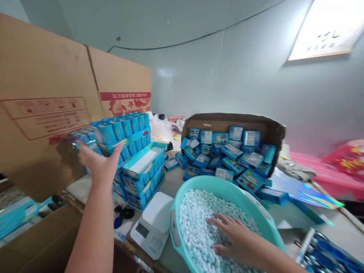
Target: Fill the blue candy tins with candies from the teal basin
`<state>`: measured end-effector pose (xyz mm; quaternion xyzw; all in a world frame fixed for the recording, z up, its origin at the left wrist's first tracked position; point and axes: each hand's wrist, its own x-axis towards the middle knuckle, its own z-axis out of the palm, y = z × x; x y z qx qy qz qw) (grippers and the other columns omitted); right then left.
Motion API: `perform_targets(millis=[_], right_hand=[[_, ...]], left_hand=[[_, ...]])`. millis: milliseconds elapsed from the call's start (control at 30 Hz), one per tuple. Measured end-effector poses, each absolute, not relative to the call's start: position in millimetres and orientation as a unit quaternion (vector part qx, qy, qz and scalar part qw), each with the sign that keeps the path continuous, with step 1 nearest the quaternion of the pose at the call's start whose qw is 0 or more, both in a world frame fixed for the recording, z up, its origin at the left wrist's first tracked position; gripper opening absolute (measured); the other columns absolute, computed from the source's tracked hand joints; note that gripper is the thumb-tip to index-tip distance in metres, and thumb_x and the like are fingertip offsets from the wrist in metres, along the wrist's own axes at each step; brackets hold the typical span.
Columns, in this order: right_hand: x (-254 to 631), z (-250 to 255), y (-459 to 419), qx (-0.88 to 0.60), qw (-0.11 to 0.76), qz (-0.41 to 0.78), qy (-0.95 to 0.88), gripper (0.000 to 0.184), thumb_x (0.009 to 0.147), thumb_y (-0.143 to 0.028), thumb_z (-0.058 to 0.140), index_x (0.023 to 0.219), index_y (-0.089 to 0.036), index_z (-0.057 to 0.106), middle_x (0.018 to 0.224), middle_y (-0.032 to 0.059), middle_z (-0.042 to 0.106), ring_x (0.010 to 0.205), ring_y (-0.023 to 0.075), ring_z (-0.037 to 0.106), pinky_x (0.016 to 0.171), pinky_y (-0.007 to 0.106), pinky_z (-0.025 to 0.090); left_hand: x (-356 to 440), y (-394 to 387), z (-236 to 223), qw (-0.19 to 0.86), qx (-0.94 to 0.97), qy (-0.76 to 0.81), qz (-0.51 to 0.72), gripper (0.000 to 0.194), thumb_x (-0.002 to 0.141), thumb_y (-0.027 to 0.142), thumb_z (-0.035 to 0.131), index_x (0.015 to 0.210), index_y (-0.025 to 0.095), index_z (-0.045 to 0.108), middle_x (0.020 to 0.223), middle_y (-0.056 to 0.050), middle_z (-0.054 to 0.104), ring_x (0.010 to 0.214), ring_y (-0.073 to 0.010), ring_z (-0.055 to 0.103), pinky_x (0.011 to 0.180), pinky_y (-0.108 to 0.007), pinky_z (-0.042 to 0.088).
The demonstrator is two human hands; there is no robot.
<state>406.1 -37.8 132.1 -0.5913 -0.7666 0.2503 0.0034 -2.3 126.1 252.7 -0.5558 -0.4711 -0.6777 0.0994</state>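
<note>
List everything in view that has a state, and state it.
Teal basin: open-topped, holding pellets
Pellets: loose
Scale: flat, readout unreadable
Brown carton: open, holding small boxes
Small blue boxes: heaped, some outside the carton
Blue trays: stacked
Left hand: raised, fingers blurred
Right hand: fingers spread, at the pellets

- The left hand (98, 161) is bare, and its outline is soft from blur, so small details of its fingers cannot be read.
- The left thumb (116, 152) looks slender, with a rounded end.
- The left forearm (95, 227) is bare as far as it shows; it is broad near the lower edge of the view and becomes narrower toward the wrist (101, 185).
- The right hand (234, 234) is bare as well, with slim, tapering fingers (218, 223).
- The right forearm (271, 254) is likewise bare, plain and smooth in outline.
</note>
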Motion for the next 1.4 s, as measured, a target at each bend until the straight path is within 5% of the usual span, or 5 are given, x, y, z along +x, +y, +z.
perform_targets(millis=[100, 333, 800, 1100, 1400], right_hand=[[408, 133, -36, -0.576, 0.036, 0.246, -0.778, 0.069, 0.075, -0.046, 0.078, 0.140, -0.031, 0.061, 0.143, 0.0124, 0.059, 0.131, 0.0382, 0.054, 0.109, 0.055, 0.043], [413, 135, -32, -0.567, 0.058, 0.240, -0.786, 0.046, 0.077, -0.045, 0.078, 0.119, -0.027, 0.071, 0.111, 0.0078, 0.070, 0.098, 0.0305, 0.067, 0.084, 0.038, 0.052], [437, 140, -19, -0.605, 0.129, 0.265, -0.739, 0.030, 0.090, -0.012, 0.054, 0.107, -0.022, 0.077, 0.106, 0.0029, 0.078, 0.096, 0.0187, 0.070, 0.077, 0.023, 0.048], [439, 131, -16, -0.618, 0.148, 0.272, -0.723, 0.034, 0.095, -0.022, 0.054, 0.125, -0.023, 0.069, 0.125, 0.0072, 0.070, 0.116, 0.0258, 0.064, 0.098, 0.034, 0.049], [409, 133, -30, -0.527, 0.065, 0.306, -0.790, 0.127, 0.053, -0.067, 0.089, 0.160, -0.029, 0.031, 0.167, 0.0174, 0.023, 0.150, 0.0488, 0.019, 0.118, 0.069, 0.017]], left_hand=[[32, 81, 223, 0.301, -0.529, -0.519, -0.600, 0.102, 0.069, 0.047, 0.081, 0.156, 0.026, 0.032, 0.158, -0.012, 0.034, 0.146, -0.0420, 0.028, 0.123, -0.065, 0.020], [135, 63, 179, -0.003, -0.678, -0.438, -0.590, 0.019, 0.090, 0.034, 0.061, 0.108, 0.028, 0.065, 0.101, -0.005, 0.069, 0.093, -0.0251, 0.068, 0.088, -0.044, 0.057], [380, 184, 160, -0.231, -0.854, -0.435, -0.166, 0.051, 0.055, 0.053, 0.086, 0.084, 0.018, 0.063, 0.078, -0.007, 0.069, 0.074, -0.0233, 0.065, 0.070, -0.033, 0.050], [340, 177, 171, -0.260, -0.798, -0.402, -0.367, 0.045, 0.066, 0.046, 0.080, 0.092, 0.021, 0.054, 0.092, -0.002, 0.064, 0.092, -0.0207, 0.062, 0.078, -0.029, 0.046], [283, 146, 165, -0.362, -0.668, -0.368, -0.535, 0.064, 0.070, 0.050, 0.082, 0.122, 0.018, 0.061, 0.113, -0.010, 0.068, 0.096, -0.0212, 0.068, 0.081, -0.030, 0.054]])
